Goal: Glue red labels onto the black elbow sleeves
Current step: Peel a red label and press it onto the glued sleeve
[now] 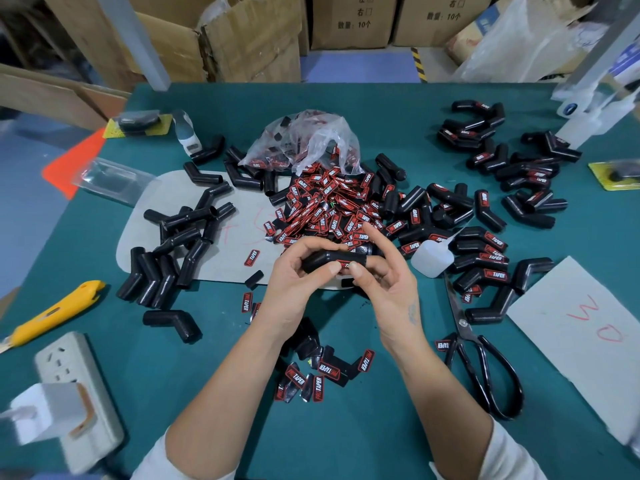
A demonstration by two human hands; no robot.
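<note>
Both hands hold one black elbow sleeve (329, 259) above the middle of the green table (346, 427). My left hand (294, 282) grips its left end. My right hand (384, 271) has a finger inside the other end, and both thumbs press a red label (344, 265) onto the sleeve's front. A heap of loose red labels (332, 206) lies just behind the hands. Bare sleeves (180, 244) lie to the left, labelled sleeves (485, 258) to the right. A small white glue bottle (431, 258) lies beside my right hand.
Black scissors (485, 362) lie at the right, a yellow utility knife (59, 306) and a white power strip (76, 393) at the left. A clear bag (304, 140) of labels sits behind the heap. More labels (322, 375) lie between my forearms. Cardboard boxes (242, 39) stand beyond the table.
</note>
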